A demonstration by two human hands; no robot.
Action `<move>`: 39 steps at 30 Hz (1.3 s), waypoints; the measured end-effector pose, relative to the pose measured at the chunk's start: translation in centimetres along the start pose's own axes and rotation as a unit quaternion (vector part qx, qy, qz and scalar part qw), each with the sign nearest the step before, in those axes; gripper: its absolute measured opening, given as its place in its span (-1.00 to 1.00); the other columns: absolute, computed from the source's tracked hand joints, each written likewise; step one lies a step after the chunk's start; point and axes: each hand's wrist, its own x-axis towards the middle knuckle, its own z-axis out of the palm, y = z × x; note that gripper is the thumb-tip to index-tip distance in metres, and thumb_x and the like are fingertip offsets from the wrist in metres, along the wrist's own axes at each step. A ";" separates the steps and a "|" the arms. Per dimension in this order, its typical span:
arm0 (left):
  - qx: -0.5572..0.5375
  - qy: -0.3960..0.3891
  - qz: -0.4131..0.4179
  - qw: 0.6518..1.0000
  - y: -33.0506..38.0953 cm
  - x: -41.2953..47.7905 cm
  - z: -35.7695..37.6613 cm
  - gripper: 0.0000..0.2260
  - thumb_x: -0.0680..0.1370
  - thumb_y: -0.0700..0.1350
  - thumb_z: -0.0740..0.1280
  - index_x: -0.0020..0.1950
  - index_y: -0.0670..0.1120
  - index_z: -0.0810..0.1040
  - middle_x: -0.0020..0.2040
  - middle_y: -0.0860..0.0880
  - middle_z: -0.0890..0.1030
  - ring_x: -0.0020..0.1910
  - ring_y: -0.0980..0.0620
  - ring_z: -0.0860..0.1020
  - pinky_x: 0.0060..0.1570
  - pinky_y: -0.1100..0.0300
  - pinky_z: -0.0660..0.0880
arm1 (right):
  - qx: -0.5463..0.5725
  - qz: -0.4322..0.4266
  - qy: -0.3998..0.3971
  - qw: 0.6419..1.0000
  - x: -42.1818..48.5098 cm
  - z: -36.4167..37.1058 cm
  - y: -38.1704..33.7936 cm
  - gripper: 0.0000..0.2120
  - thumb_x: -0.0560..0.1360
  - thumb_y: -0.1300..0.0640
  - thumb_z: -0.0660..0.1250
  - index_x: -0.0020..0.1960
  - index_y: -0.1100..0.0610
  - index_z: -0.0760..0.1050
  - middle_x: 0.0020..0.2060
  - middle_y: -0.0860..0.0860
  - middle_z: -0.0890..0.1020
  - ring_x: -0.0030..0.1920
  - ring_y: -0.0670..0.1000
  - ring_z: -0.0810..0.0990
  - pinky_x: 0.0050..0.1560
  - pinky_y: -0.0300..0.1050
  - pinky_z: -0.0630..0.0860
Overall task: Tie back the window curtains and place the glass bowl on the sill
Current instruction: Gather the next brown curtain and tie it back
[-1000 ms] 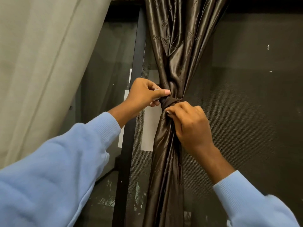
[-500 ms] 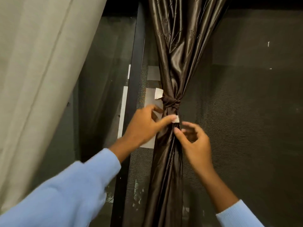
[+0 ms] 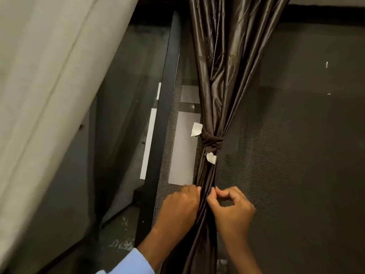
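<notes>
Pinching glossy dark-brown satin curtain [image 3: 223, 76] below its brown fabric tie knot [image 3: 211, 140], left hand [image 3: 178, 210] and right hand [image 3: 234, 213] both clamp its folds. Likely soft, slippery; grab bunched folds.

On my feed both of the person's hands come up bare, the left hand [image 3: 177, 210] and the right hand [image 3: 234, 211], and the fingers [image 3: 229, 191] are too soft in focus for me to read any finer detail. Only one piece of clothing shows: a light blue sleeve [image 3: 126, 263] on the left arm, plain and soft-looking, its cuff ending partway along the forearm, with just a corner of it inside the bottom edge of my view. The right forearm [image 3: 245, 254] is uncovered from the wrist down to where the picture ends.
</notes>
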 end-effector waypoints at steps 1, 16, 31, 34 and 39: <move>-0.014 0.000 -0.013 1.000 0.0 -0.2 -0.1 -0.71 0.57 -0.05 0.07 -0.29 -0.06 0.44 -0.48 -0.01 0.49 -0.66 0.04 0.41 -0.67 0.29 0.19 | 0.003 0.006 0.008 1.000 -0.2 0.0 -0.2 -0.77 0.33 0.31 0.55 -0.37 0.13 0.54 -0.40 -0.10 0.59 -0.31 -0.20 0.58 -0.30 -0.50 0.37; -0.133 -0.031 -0.042 0.990 0.2 -1.1 0.1 -0.67 0.63 -0.02 0.03 -0.23 -0.10 0.44 -0.52 0.02 0.44 -0.64 0.08 0.39 -0.65 0.29 0.24 | 0.030 0.117 -0.018 0.993 -7.2 -1.4 -1.8 -0.72 0.42 -0.03 0.43 0.10 -0.02 0.52 -0.02 -0.22 0.50 0.03 -0.11 0.55 -0.02 -0.31 0.47; -0.219 -0.052 -0.035 0.974 -2.3 -1.2 -0.2 -0.65 0.62 0.03 0.00 -0.21 -0.08 0.44 -0.47 0.02 0.47 -0.58 0.09 0.36 -0.55 0.33 0.13 | -0.088 0.176 -0.033 0.980 -8.6 0.5 -2.9 -0.60 0.44 -0.33 0.29 -0.11 -0.02 0.63 -0.07 -0.26 0.42 0.01 -0.17 0.47 0.06 0.15 0.51; -0.223 -0.053 -0.029 0.973 -2.9 -1.2 -0.1 -0.60 0.62 0.07 -0.05 -0.19 -0.09 0.46 -0.45 0.00 0.49 -0.55 0.02 0.44 -0.52 0.24 0.24 | -0.150 0.122 -0.002 0.981 -7.9 0.1 -3.2 -0.76 0.41 -0.11 0.46 -0.21 0.07 0.63 -0.17 -0.19 0.41 -0.08 -0.13 0.42 -0.01 0.13 0.50; -0.209 -0.053 -0.026 0.976 -5.1 -1.2 0.5 -0.52 0.61 0.12 -0.10 -0.17 -0.11 0.49 -0.43 -0.01 0.53 -0.55 0.01 0.49 -0.57 0.20 0.39 | -0.306 0.020 0.091 0.947 -8.5 -2.4 -1.7 -0.79 0.37 0.03 0.50 -0.33 0.09 0.54 -0.16 -0.11 0.44 -0.14 -0.05 0.43 -0.02 0.00 0.30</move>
